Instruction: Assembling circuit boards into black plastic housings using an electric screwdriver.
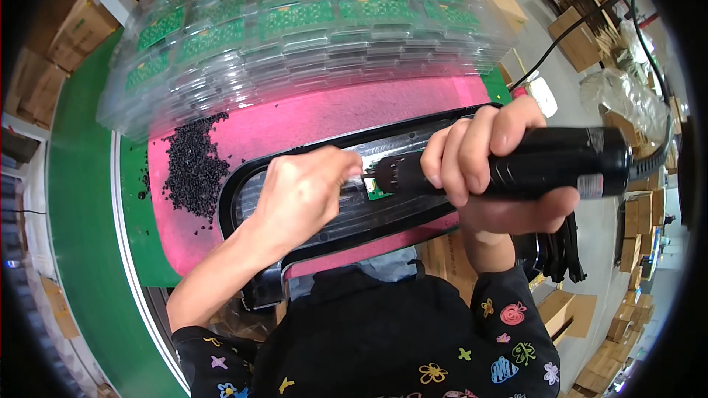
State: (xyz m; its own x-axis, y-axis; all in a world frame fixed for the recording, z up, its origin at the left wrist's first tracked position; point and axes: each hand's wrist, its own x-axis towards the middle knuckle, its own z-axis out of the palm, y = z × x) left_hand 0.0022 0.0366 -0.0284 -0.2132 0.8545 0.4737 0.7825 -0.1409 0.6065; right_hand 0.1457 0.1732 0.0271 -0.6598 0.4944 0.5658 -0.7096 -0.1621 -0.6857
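Note:
My right hand [483,158] is wrapped round a black corded electric screwdriver [575,158], held nearly level with its tip toward the left. My left hand [299,191] is closed in a pinch by the screwdriver's tip; whatever lies between those fingertips is too small to make out. Just beneath the tip, a small green circuit board [377,194] lies inside a long black plastic housing [346,232] with rounded ends. Both hands hover over this housing and hide parts of it. To its left spreads a heap of small black screws [193,169].
A pink mat [295,121] covers part of the green bench [81,214]. Behind the housing rise stacked clear plastic trays [310,51] holding green circuit boards. The screwdriver's cable [656,158] runs up at the right. Cardboard boxes [579,44] stand on the floor beyond.

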